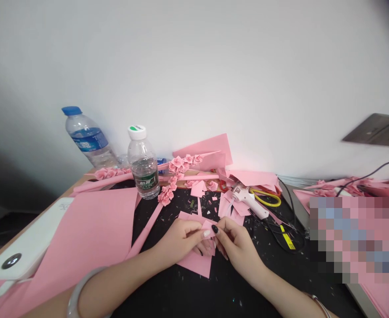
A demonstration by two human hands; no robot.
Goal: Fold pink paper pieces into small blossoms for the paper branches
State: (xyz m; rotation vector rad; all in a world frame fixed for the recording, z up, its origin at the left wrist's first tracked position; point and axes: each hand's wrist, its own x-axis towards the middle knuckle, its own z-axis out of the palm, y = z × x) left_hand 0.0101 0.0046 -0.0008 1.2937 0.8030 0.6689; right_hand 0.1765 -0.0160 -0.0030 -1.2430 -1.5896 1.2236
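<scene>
My left hand [189, 238] and my right hand [234, 243] meet above the black mat, both pinching a small piece of pink paper [209, 227] between thumbs and fingers. Beneath them lies a larger pink sheet [196, 264], partly covered by my fingers. Just beyond are a folded pink paper piece [198, 188] and small paper scraps. A white glue gun [251, 202] rests behind my right hand, on pink papers. Pink paper flowers [168, 192] on a rolled paper stem lie behind my left hand.
Two water bottles [144, 165] [90, 139] stand at the back left. A white device [28, 238] and a big pink sheet [91, 225] lie left. Yellow-handled scissors [267, 198] and black cables lie right, near pink papers [379, 282].
</scene>
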